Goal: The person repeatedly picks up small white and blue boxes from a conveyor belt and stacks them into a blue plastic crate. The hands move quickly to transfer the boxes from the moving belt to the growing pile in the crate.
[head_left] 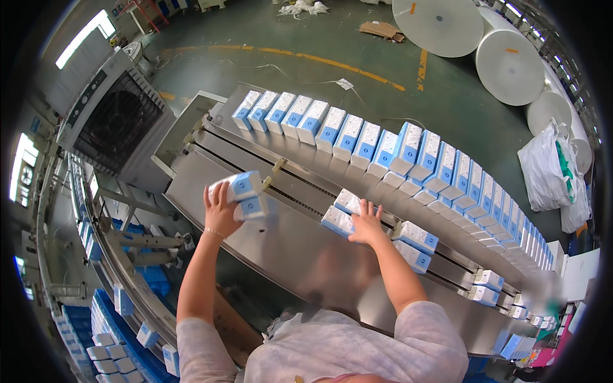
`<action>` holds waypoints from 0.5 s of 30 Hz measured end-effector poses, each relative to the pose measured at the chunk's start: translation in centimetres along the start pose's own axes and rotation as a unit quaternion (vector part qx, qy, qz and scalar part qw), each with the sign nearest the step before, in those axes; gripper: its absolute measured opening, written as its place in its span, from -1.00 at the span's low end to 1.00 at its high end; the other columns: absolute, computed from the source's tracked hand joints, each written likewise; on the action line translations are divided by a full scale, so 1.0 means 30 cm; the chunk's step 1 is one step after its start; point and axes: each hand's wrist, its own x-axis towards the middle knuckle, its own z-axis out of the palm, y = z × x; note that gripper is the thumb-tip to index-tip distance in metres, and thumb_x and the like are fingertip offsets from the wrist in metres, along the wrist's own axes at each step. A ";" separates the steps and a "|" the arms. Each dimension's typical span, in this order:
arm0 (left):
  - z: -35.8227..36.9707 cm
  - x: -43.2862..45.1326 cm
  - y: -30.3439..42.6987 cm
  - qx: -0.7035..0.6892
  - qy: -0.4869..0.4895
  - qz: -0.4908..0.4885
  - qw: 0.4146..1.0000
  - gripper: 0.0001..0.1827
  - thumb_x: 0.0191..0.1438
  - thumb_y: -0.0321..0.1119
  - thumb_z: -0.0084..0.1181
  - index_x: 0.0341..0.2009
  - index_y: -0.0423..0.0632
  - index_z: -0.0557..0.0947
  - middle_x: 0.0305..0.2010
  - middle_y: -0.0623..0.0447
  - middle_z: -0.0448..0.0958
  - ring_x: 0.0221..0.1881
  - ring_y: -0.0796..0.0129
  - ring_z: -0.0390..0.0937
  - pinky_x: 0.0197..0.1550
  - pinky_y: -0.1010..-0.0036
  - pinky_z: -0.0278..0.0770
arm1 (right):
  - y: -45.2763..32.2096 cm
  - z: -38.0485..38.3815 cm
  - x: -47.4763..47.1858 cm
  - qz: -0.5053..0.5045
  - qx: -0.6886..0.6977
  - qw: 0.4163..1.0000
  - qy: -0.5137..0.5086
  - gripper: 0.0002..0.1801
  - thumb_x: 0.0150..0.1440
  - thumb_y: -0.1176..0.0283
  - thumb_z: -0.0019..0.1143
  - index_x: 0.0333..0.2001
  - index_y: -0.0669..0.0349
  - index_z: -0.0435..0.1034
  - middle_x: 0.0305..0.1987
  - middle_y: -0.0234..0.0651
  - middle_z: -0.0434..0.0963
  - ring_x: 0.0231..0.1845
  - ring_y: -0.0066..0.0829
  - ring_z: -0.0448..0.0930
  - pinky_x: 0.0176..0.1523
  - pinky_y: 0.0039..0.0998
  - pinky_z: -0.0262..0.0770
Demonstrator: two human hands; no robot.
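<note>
My left hand [220, 208] grips two blue-and-white wrapped tissue packs [245, 186], one against the other, above the near side of the steel conveyor table [287, 244]. On the chain track, my right hand [368, 222] rests with spread fingers on another pair of tissue packs [339, 220]. Whether it grips them cannot be told. Just right of that hand, a further pair of packs [416, 237] lies on the chains, partly behind my forearm. More pairs [487, 287] sit farther right along the track.
A long row of upright packs [330, 129] lines the table's far side, stacked in layers towards the right. A fan unit [119, 115] stands at the left. A curved side conveyor [129, 287] carries packs at lower left, beside blue crates [103, 311]. Large white rolls [510, 67] stand beyond.
</note>
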 end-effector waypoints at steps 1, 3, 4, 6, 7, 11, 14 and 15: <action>0.015 0.052 -0.005 0.020 -0.034 -0.008 0.999 -0.52 -0.37 -0.06 0.40 -0.25 0.11 0.75 0.39 -0.07 0.13 0.43 0.07 -0.01 0.45 -0.15 -0.29 | 0.002 -0.011 -0.011 0.000 0.011 1.000 -0.004 -0.28 -0.28 -0.02 0.45 -0.05 0.14 0.52 0.50 0.18 -0.22 0.51 0.20 -0.23 0.40 0.33 -0.44; 0.063 0.134 -0.033 0.047 -0.040 -0.004 0.998 -0.52 -0.36 -0.08 0.39 -0.23 0.09 0.74 0.40 -0.07 0.09 0.45 0.08 -0.05 0.46 -0.11 -0.31 | -0.014 -0.075 -0.028 -0.026 0.052 0.998 -0.015 -0.25 -0.21 -0.09 0.40 0.03 0.09 0.49 0.52 0.15 -0.29 0.53 0.18 -0.33 0.42 0.29 -0.52; 0.102 0.203 -0.028 0.059 -0.049 0.007 0.997 -0.54 -0.35 -0.10 0.38 -0.24 0.08 0.74 0.41 -0.07 0.09 0.46 0.10 -0.06 0.47 -0.10 -0.32 | 0.009 -0.074 -0.039 -0.030 0.077 0.997 0.002 -0.24 -0.19 -0.11 0.39 0.05 0.07 0.48 0.53 0.14 -0.28 0.54 0.17 -0.34 0.42 0.28 -0.53; 0.162 0.325 -0.010 0.072 -0.064 0.038 0.995 -0.58 -0.31 -0.13 0.35 -0.26 0.05 0.73 0.41 -0.05 0.10 0.48 0.13 -0.08 0.48 -0.07 -0.33 | 0.029 -0.078 -0.065 -0.020 0.101 0.994 0.032 -0.31 -0.07 -0.07 0.32 0.11 -0.01 0.45 0.54 0.03 -0.23 0.55 0.11 -0.32 0.44 0.24 -0.53; 0.193 0.373 -0.006 0.075 -0.086 0.056 0.992 -0.61 -0.28 -0.14 0.34 -0.27 0.05 0.73 0.44 -0.04 0.07 0.49 0.13 -0.10 0.48 -0.05 -0.33 | 0.039 -0.060 -0.073 -0.026 0.096 0.993 0.066 -0.36 -0.04 -0.03 0.31 0.09 -0.01 0.45 0.54 0.02 -0.20 0.54 0.11 -0.29 0.43 0.27 -0.50; 0.311 0.474 -0.013 0.157 -0.230 0.211 0.937 -0.64 -0.24 -0.20 0.35 -0.24 0.07 0.74 0.51 -0.02 -0.05 0.51 0.13 -0.14 0.48 0.09 -0.12 | 0.056 -0.004 -0.119 -0.042 0.100 0.981 0.158 -0.51 0.06 0.13 0.25 0.06 0.01 0.43 0.51 -0.05 -0.04 0.52 0.10 -0.13 0.39 0.36 -0.39; 0.370 0.532 0.035 0.126 -0.286 0.269 0.911 -0.69 -0.18 -0.21 0.35 -0.24 0.11 0.75 0.52 0.01 -0.09 0.53 0.13 -0.18 0.44 0.16 0.05 | 0.090 0.010 -0.162 -0.036 0.130 0.974 0.184 -0.55 0.05 0.20 0.26 0.02 0.06 0.45 0.48 -0.10 0.05 0.49 0.04 -0.01 0.39 0.36 -0.37; 0.380 0.557 0.058 0.105 -0.294 0.275 0.909 -0.71 -0.16 -0.22 0.35 -0.24 0.13 0.76 0.53 0.02 -0.10 0.53 0.13 -0.19 0.42 0.18 0.10 | 0.104 0.017 -0.172 -0.032 0.132 0.973 0.185 -0.56 0.05 0.21 0.25 0.02 0.06 0.45 0.48 -0.11 0.06 0.49 0.03 0.00 0.39 0.36 -0.37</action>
